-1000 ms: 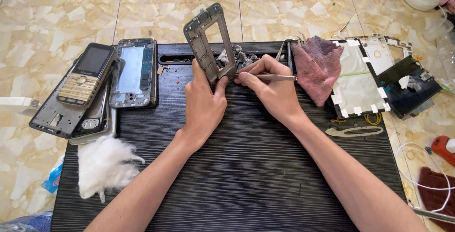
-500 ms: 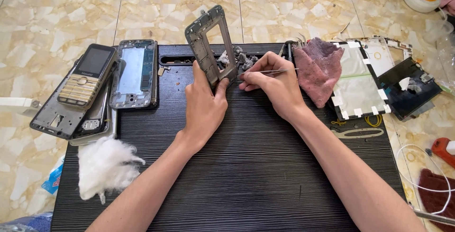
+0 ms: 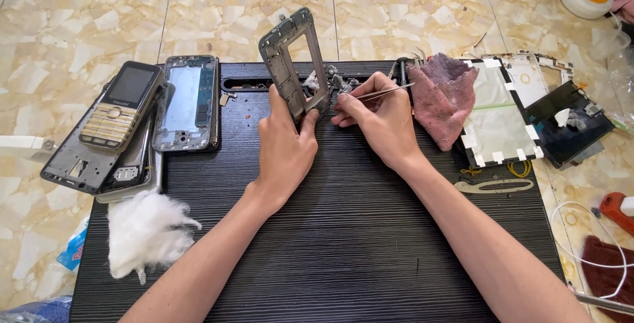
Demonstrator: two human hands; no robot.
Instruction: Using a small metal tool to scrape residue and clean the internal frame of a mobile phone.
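Two bare hands work at the upper centre of the frame above a black ribbed work mat. One grey metal phone mid-frame, a hollow rectangle, stands tilted on its lower end; the left hand is clamped around that lower end, thumb on one side and fingers on the other. One pair of thin silver tweezers lies pinched in the closed fingers of the right hand, its tips pointing toward the upper right. A small heap of loose grey parts sits just behind both hands; the pieces are too small to count or identify.

At the left of the frame, one bar phone with a gold keypad rests on a stack of stripped phone bodies; the number in the stack cannot be told. One opened phone chassis with a pale blue-grey interior lies beside it on the mat's upper left corner. One tuft of white cotton wool occupies the lower left. One dusky pink cloth lies right of the right hand, touching one pale display panel edged with white tape squares. One dark glass screen lies further right. A white cable and red objects at the right edge are cut off.
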